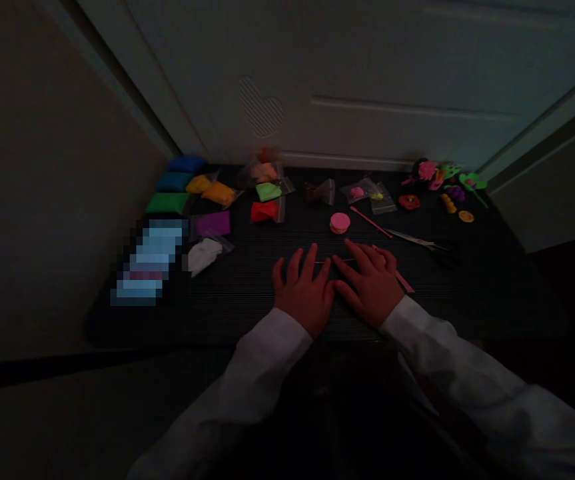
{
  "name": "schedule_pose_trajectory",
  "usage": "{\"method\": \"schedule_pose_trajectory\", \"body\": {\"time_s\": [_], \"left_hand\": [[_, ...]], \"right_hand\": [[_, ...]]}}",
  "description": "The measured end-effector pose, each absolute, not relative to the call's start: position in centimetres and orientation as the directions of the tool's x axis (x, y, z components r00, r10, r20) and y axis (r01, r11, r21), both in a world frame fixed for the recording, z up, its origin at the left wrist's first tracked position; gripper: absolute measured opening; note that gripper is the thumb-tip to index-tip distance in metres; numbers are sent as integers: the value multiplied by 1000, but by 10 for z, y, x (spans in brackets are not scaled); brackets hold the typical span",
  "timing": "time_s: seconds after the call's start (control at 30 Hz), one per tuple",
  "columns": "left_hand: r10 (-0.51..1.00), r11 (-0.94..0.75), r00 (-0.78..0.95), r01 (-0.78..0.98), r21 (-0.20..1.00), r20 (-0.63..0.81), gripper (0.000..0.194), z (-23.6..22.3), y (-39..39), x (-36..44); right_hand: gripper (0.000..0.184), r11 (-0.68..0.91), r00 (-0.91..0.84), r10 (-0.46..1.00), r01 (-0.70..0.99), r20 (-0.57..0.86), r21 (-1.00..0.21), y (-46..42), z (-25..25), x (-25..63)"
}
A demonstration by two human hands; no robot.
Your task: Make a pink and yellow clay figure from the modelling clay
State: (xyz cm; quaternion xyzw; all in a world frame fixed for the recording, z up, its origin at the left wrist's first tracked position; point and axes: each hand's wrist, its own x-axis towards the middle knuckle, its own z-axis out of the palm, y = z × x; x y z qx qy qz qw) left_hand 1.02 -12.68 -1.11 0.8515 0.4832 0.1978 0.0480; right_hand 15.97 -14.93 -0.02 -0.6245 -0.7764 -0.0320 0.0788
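Fingers spread, my left hand (303, 293) lies palm down on the dark table. Beside it my right hand (371, 283) is also flat and open, the two thumbs close together. A very thin pink strand of clay (323, 262) runs between the fingertips of both hands, its ends hidden under the fingers. A flat pink tool (405, 283) shows partly from beneath my right hand. Just beyond the hands sits a round pink clay piece (340, 223) with a paler layer under it. A slim pink stick tool (371, 222) lies to its right.
Scissors (424, 244) lie right of my hands. Bagged clay in several colours, such as purple (213, 223), white (205, 255) and red (265, 211), lines the left and back. A blurred-out phone-like screen (152, 260) is at far left. Flower-like clay pieces (426, 171) stand at back right.
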Motion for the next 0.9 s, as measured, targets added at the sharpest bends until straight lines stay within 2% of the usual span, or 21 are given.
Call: {"method": "schedule_pose_trajectory", "body": {"time_s": [0.43, 0.9], "left_hand": [[861, -499, 458, 845, 190, 221, 40, -12, -129, 13], [880, -461, 422, 869, 180, 219, 46, -13, -129, 11]], "right_hand": [[50, 202, -192, 971, 977, 145, -62, -152, -3, 160], [52, 174, -160, 973, 982, 167, -77, -154, -4, 164]]}}
